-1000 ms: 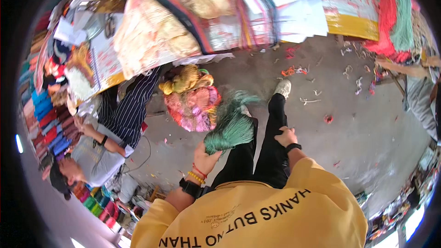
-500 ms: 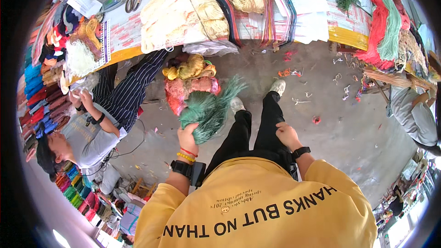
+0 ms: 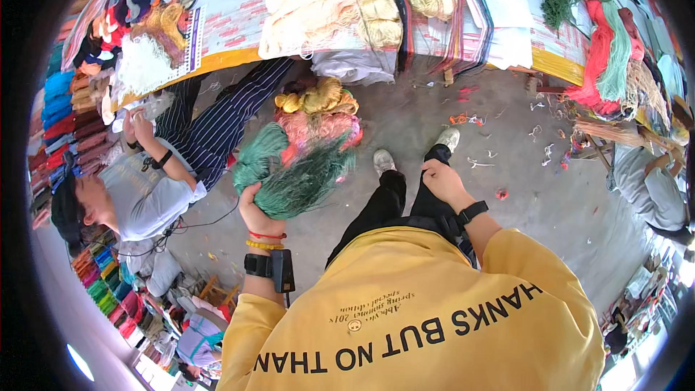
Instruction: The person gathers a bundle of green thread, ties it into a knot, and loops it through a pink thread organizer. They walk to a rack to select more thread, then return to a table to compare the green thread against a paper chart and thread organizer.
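L hand (image 3: pixel 253 208) has its grip on the green yarn (image 3: pixel 298 182), near side of the pink yarn pile (image 3: pixel 308 129), loose ends pointing R; R hand (image 3: pixel 447 185) (curled in, nothing showing afaict) is farther off, right of said pile.

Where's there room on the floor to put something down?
The grey floor between the right hand and the person in grey, nearer than the thread scraps, looks mostly bare. It's crowded around the left hand with green yarn and pink yarn, and on the table.
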Motion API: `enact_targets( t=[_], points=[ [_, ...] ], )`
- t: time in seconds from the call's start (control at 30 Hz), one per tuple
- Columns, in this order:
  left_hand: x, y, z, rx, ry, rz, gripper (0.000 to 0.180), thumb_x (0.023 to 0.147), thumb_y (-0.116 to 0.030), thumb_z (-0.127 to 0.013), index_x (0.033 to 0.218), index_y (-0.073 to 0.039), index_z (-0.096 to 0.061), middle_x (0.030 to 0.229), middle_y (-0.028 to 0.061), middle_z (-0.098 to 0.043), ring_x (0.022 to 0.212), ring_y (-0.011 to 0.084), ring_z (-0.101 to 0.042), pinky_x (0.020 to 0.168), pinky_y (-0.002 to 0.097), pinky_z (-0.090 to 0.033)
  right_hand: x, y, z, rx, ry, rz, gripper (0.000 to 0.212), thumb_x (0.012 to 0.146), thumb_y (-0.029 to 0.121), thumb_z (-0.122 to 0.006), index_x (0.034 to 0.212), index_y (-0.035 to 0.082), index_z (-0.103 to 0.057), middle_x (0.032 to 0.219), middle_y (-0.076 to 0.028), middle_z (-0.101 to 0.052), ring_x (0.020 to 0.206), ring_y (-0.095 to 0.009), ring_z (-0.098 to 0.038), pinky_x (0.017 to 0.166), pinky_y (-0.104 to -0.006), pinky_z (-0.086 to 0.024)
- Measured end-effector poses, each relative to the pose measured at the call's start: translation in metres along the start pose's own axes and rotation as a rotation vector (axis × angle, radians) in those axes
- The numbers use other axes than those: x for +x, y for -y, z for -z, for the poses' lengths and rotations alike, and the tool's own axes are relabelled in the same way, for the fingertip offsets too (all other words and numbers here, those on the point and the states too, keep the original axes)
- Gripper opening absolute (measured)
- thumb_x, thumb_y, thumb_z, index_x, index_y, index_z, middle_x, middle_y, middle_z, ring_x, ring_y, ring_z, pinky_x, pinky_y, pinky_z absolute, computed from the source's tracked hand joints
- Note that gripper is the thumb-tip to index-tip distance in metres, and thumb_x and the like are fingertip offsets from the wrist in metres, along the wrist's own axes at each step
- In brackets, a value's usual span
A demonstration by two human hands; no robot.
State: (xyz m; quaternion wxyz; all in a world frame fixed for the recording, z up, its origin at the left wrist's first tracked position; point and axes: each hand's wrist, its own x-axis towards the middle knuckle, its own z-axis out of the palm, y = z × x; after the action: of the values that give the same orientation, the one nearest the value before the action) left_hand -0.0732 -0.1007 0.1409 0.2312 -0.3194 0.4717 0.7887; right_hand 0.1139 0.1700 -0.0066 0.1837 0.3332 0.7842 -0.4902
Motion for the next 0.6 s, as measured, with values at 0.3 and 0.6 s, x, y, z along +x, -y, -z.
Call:
enact_targets(
  t=[0.3, 0.6],
  points=[
    [-0.049, -0.063, 0.001, -0.064, 0.055, -0.214, 0.03, 0.074, -0.016, -0.044, 0.1, -0.002, -0.051, 0.096, 0.0135, -0.057, 0.087, 0.0299, -0.054, 0.08, 0.0436, -0.042, 0.019, 0.052, -0.014, -0.088, 0.195, 0.12, 0.025, 0.071, 0.016, -0.048, 0.093, 0.009, -0.056, 0.079, -0.012, -0.061, 0.079, -0.028, -0.057, 0.07, -0.036, -0.045],
    [-0.103, -0.1, -0.02, -0.117, 0.202, -0.365, 0.032, 0.074, -0.015, -0.043, 0.102, -0.002, -0.051, 0.098, 0.0141, -0.056, 0.086, 0.0307, -0.054, 0.078, 0.0443, -0.042, 0.027, 0.128, 0.037, 0.097, -0.063, 0.323, 0.02, 0.075, 0.015, -0.049, 0.092, 0.008, -0.056, 0.078, -0.012, -0.06, 0.074, -0.024, -0.059, 0.067, -0.0316, -0.045]
  ],
)
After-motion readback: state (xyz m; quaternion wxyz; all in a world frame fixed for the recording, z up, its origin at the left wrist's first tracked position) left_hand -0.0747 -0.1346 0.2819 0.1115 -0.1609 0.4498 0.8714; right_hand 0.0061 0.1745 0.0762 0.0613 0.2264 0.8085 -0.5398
